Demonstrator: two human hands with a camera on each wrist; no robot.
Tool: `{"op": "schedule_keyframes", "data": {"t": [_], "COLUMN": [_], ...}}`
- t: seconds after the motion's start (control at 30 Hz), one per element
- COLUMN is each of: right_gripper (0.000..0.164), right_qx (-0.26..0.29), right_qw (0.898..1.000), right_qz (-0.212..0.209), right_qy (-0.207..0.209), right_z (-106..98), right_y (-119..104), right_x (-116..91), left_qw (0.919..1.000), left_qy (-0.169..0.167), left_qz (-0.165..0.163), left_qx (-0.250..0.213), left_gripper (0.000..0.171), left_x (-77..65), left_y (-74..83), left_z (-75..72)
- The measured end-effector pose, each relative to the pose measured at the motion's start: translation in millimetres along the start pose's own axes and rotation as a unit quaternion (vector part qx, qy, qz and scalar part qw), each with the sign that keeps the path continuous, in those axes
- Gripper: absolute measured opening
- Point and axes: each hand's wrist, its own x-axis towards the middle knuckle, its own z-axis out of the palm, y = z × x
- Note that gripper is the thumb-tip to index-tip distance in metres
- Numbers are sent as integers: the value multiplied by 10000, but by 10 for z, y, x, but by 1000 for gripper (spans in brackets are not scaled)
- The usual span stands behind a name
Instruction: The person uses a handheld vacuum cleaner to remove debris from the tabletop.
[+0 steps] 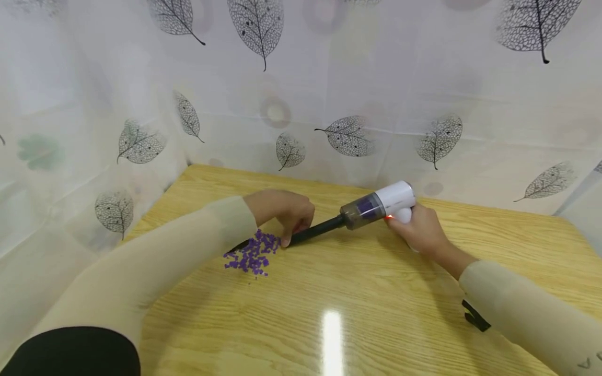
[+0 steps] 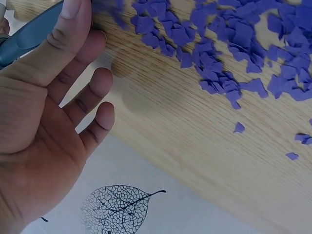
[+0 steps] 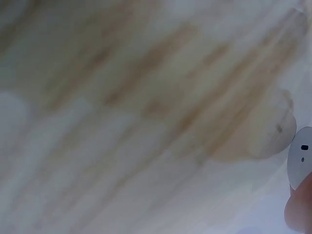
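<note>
Pale curtains printed with netted leaves hang behind and to the left of a wood-grained table, whose far edge counts as twelve o'clock. A lamp's reflection shines at six o'clock.

Around one o'clock lies the body of a white handheld vacuum, tilted, its smoky see-through cup facing ten o'clock and its slim dark tube slanting down that way. A small red light glows near the grip.

At two o'clock the right hand grasps the vacuum's handle, fingers wrapped round it. At ten o'clock the left hand pinches the tube near its lower end between thumb and forefinger, the other fingers loosely bent and free of it.

Purple scraps spread in a loose patch at nine o'clock, just beside the left hand, a few strays apart. At four o'clock a black strip shows beside the right sleeve
</note>
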Motion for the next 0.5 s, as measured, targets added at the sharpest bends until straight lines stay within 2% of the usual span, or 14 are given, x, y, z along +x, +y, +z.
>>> {"op": "schedule_keyframes", "data": {"t": [0.5], "right_gripper": [32], "right_qx": [79], "right_qw": [9998], "right_qz": [73], "right_qy": [-180], "right_z": [58], "right_y": [-57], "right_x": [58], "left_qw": [9998], "left_qy": [-4], "left_qz": [-41], "left_qx": [219], "left_gripper": [32], "left_x": [-53], "left_y": [-62], "left_z": [40]}}
